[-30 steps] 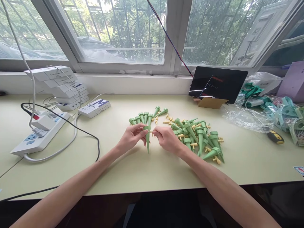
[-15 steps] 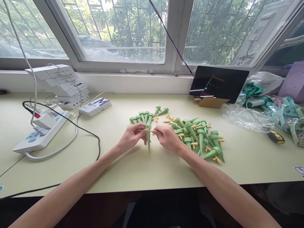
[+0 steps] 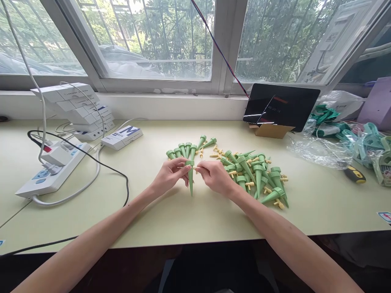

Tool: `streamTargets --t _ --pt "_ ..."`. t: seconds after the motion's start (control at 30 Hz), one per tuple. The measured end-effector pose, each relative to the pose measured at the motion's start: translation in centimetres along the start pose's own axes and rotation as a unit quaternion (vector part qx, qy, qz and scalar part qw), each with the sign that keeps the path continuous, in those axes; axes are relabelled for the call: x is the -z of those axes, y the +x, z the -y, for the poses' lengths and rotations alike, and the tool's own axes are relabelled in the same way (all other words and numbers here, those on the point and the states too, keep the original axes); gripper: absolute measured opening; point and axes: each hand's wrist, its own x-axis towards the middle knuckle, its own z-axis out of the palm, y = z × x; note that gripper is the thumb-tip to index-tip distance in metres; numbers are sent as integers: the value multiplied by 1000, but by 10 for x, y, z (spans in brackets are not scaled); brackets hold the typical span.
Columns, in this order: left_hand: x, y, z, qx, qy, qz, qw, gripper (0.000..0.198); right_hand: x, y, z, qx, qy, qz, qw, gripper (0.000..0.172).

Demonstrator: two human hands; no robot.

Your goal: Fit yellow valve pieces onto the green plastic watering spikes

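Observation:
My left hand (image 3: 169,175) pinches the wide top of a green cone spike (image 3: 190,181), which points down toward me above the pale green table (image 3: 189,219). My right hand (image 3: 215,177) is closed beside it, its fingertips on a small yellow valve piece at the spike's top. Behind my hands a row of green spikes (image 3: 186,149) lies side by side. To the right sits a loose pile of green spikes and yellow pieces (image 3: 256,177).
A white power strip (image 3: 49,171) with plugs and a black cable (image 3: 116,175) lies at the left, with stacked white boxes (image 3: 77,110) behind. A dark tablet (image 3: 281,106) leans at the back right. Plastic bags, teal parts (image 3: 366,142) and a yellow-handled tool (image 3: 354,175) sit far right.

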Motion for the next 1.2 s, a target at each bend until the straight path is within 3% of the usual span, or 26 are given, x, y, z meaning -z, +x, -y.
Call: streamTargets --t 0.47,0.87,1.2 --pt "-2 0 -2 4 -8 10 1000 25 0 0 0 -9 10 6 1000 32" --pt "1 4 5 102 -71 33 992 37 -3 0 5 -8 -9 5 1000 35" --pt "-1 3 1 113 15 32 993 40 -5 0 6 -15 -14 8 1000 38"
